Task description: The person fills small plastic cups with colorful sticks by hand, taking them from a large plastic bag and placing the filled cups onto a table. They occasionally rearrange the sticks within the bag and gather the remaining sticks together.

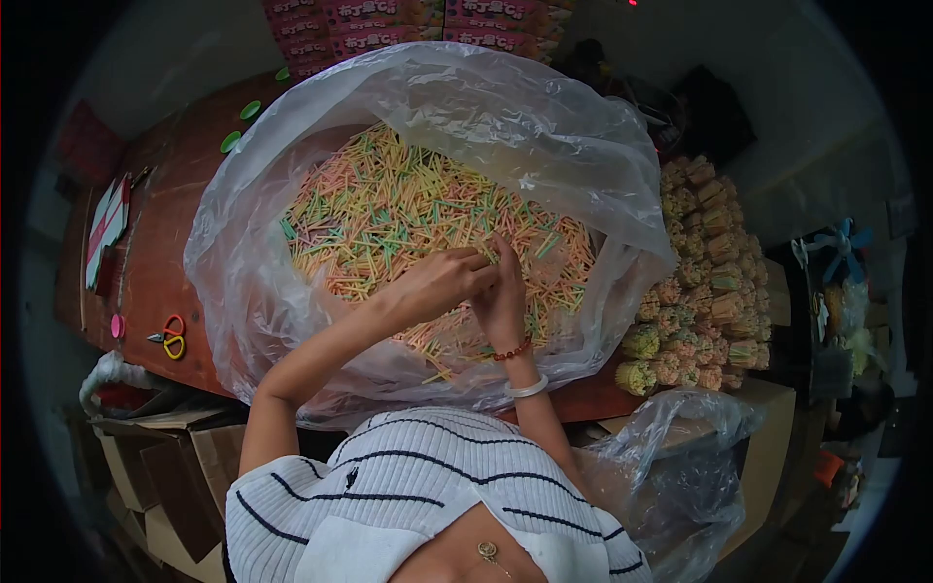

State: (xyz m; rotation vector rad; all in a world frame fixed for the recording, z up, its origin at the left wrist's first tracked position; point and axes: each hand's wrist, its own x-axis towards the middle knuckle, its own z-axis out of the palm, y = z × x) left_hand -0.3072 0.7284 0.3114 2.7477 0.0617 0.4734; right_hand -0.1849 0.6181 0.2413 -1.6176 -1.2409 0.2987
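Note:
A large clear plastic bag lies spread open, filled with many short thin pastel sticks in yellow, pink, orange and green. Over the sticks, my two hands meet. My left hand reaches in from the left, its fingers curled closed against the other hand. My right hand, with a red bead bracelet and a pale bangle on its arm, points upward with fingers bent together. Whatever lies between the fingers is hidden or too small to name.
Bundles of sticks are stacked right of the bag. Yellow-handled scissors and green lids lie on the brown table at left. Pink printed boxes stand behind. Cardboard boxes and a plastic bag flank my body.

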